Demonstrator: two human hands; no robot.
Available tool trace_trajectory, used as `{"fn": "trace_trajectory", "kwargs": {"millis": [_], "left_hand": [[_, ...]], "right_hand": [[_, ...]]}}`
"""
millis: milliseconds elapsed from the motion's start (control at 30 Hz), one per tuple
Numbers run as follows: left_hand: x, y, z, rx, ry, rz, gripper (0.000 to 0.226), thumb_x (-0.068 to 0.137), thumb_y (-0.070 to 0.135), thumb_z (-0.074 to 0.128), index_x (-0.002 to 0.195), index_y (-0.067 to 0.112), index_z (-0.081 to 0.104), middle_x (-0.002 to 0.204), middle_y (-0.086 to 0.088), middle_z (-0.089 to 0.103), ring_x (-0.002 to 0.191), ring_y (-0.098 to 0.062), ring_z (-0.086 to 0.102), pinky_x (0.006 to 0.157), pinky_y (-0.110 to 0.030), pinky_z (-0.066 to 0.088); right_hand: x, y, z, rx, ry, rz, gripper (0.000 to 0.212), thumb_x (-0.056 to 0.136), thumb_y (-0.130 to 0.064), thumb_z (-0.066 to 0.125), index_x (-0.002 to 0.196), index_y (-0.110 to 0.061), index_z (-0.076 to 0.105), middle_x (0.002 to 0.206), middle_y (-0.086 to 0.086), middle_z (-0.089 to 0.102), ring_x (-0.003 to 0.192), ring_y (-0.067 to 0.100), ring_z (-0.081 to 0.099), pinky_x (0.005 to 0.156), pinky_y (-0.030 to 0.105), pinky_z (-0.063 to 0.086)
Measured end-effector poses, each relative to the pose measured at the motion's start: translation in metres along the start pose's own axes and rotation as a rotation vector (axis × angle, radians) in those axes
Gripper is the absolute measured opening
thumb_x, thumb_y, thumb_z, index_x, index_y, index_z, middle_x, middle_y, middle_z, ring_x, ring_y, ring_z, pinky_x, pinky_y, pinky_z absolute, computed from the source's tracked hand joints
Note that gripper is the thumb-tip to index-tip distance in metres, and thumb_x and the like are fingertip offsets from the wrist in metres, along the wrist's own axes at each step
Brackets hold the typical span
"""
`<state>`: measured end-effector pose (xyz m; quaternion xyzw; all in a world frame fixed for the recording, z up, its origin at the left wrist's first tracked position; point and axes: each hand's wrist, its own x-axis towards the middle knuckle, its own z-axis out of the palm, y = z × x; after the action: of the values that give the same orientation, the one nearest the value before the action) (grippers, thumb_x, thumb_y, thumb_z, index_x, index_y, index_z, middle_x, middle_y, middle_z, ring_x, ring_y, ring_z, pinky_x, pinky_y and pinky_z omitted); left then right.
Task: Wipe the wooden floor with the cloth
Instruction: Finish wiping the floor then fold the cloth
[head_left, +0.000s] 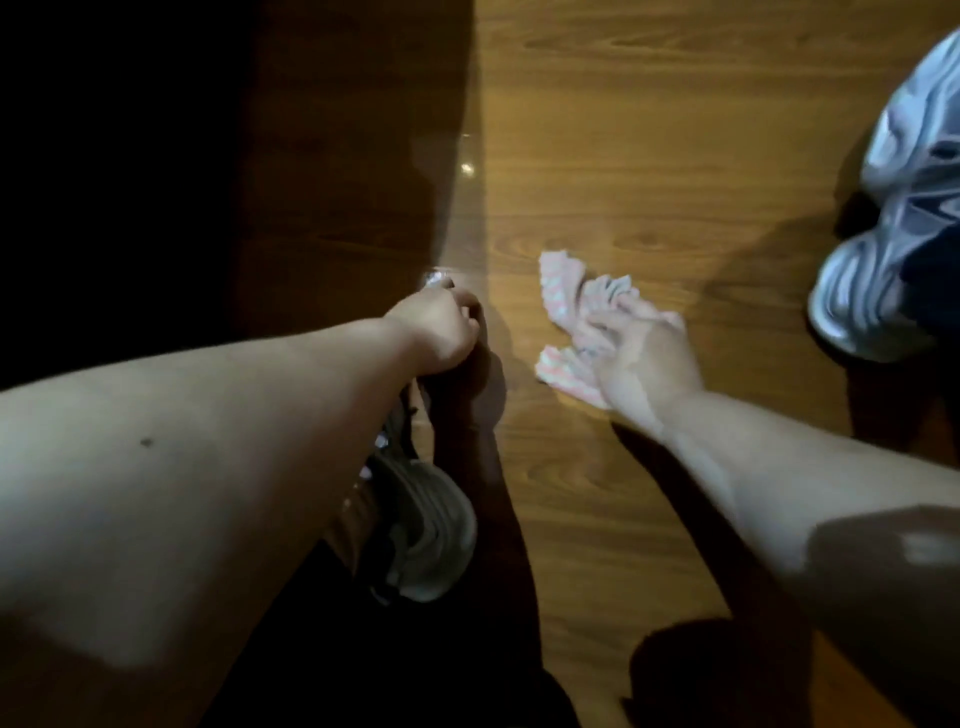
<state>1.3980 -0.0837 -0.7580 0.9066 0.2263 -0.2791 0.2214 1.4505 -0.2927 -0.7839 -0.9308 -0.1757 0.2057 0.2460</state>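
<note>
Clerk: Item one, nearest the lens?

Checker: Left forearm (182, 467), bare, filling the near left and reaching toward the middle of the scene.

Clerk: Item two, by size?

Checker: Wooden floor (649, 156), brown plank pattern with a gloss. The right half is lit and the far left lies in deep shadow.

Clerk: Item three?

Checker: Right forearm (805, 519), bare, coming in from the near right, part of it shadowed.

Clerk: Footwear?

Checker: Two entries. A pale grey-white shoe (878, 249) stands at the far right edge, on the floor. A smaller greyish shoe (431, 525) sits near the centre, partly under the left forearm (blurred, so no finer detail).

Clerk: The cloth?

Checker: Cloth (563, 296), pink and white, crumpled. It lies on the lit floor at the centre, right of the left hand and well left of the pale shoe.

Clerk: Hands?

Checker: Right hand (644, 358) lies palm down on the near right part of the cloth, with its fingers extended across the fabric. Left hand (441, 332) is just left of the cloth, at the shadow's edge, with its fingers curled under. A small glossy glint (439, 279) shows just beyond its knuckles. I cannot tell whether those fingers hold anything.
</note>
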Motion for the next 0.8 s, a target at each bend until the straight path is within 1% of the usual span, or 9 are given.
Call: {"fn": "trace_trajectory", "kwargs": {"millis": [67,167,267,333,367,467,600,700,800], "left_hand": [[-0.025,0.019,0.008,-0.088,0.002,0.038,0.036,0.095,0.023,0.045,0.127,0.019,0.06,0.13,-0.006,0.059,0.119,-0.024,0.054,0.087,-0.019,0.036],[-0.063,0.04,0.025,-0.451,-0.096,-0.064,0.036,0.098,0.038,0.042,0.102,0.012,0.067,0.101,-0.008,0.07,0.094,-0.022,0.065,0.086,-0.028,0.052],[-0.106,0.051,0.035,-0.878,-0.51,-0.2,0.05,0.095,0.054,0.043,0.085,0.01,0.063,0.079,-0.008,0.071,0.073,-0.02,0.068,0.08,-0.031,0.055],[-0.137,0.055,0.045,-0.895,-0.698,-0.233,0.045,0.092,0.051,0.052,0.086,0.008,0.064,0.086,-0.007,0.069,0.077,-0.02,0.066,0.083,-0.031,0.051],[-0.15,0.056,0.048,-0.883,-0.729,-0.235,0.036,0.092,0.043,0.056,0.09,0.007,0.063,0.089,-0.007,0.068,0.079,-0.019,0.065,0.084,-0.03,0.049],[-0.174,0.055,0.059,-0.937,-0.583,-0.206,0.009,0.099,0.014,0.049,0.101,0.011,0.057,0.094,-0.009,0.065,0.081,-0.02,0.064,0.08,-0.035,0.052],[-0.19,0.079,0.079,-0.962,-0.244,-0.124,0.017,0.098,0.004,0.047,0.103,0.016,0.057,0.078,-0.007,0.058,0.052,-0.014,0.057,0.042,-0.029,0.051],[-0.195,0.114,0.101,-0.892,-0.315,-0.097,0.02,0.098,0.024,0.051,0.111,0.012,0.06,0.105,-0.011,0.065,0.074,-0.025,0.064,0.074,-0.044,0.055],[-0.214,0.154,0.126,-0.738,-0.547,0.097,0.019,0.091,0.026,0.062,0.103,0.011,0.063,0.095,-0.008,0.069,0.083,-0.021,0.066,0.084,-0.039,0.054]], "right_hand": [[-0.033,-0.015,0.006,0.302,-0.038,0.164,0.041,0.081,-0.012,0.074,0.121,-0.016,0.065,0.121,0.002,0.056,0.113,0.023,0.056,0.086,0.009,0.037],[-0.074,-0.032,0.003,0.749,-0.048,0.44,0.047,0.076,-0.005,0.077,0.115,-0.025,0.06,0.104,-0.003,0.065,0.083,0.013,0.064,0.063,0.017,0.049],[-0.118,-0.037,-0.013,0.946,-0.073,0.543,0.064,0.075,0.004,0.076,0.127,-0.024,0.05,0.113,0.01,0.066,0.095,0.023,0.067,0.083,0.037,0.056],[-0.15,-0.028,-0.029,1.068,-0.106,0.602,0.07,0.078,0.01,0.07,0.136,-0.015,0.043,0.116,0.014,0.063,0.102,0.027,0.066,0.094,0.044,0.052],[-0.161,-0.022,-0.036,1.117,-0.158,0.602,0.056,0.081,0.012,0.065,0.13,-0.009,0.048,0.111,0.015,0.063,0.1,0.025,0.065,0.095,0.042,0.052],[-0.192,-0.006,-0.052,1.117,-0.416,0.605,0.016,0.088,0.005,0.058,0.1,-0.002,0.065,0.098,0.011,0.059,0.091,0.017,0.058,0.092,0.032,0.049],[-0.222,0.032,-0.068,1.184,-0.377,0.632,0.014,0.091,-0.002,0.059,0.081,-0.012,0.062,0.078,0.003,0.052,0.073,0.01,0.048,0.065,0.023,0.056],[-0.241,0.066,-0.074,1.255,-0.281,0.639,0.015,0.089,0.004,0.056,0.082,-0.008,0.06,0.075,0.005,0.05,0.066,0.01,0.047,0.051,0.022,0.055],[-0.281,0.11,-0.083,1.182,-0.191,0.662,0.024,0.086,0.01,0.054,0.083,-0.014,0.053,0.06,0.004,0.044,0.05,0.007,0.042,0.048,0.018,0.049]]}}
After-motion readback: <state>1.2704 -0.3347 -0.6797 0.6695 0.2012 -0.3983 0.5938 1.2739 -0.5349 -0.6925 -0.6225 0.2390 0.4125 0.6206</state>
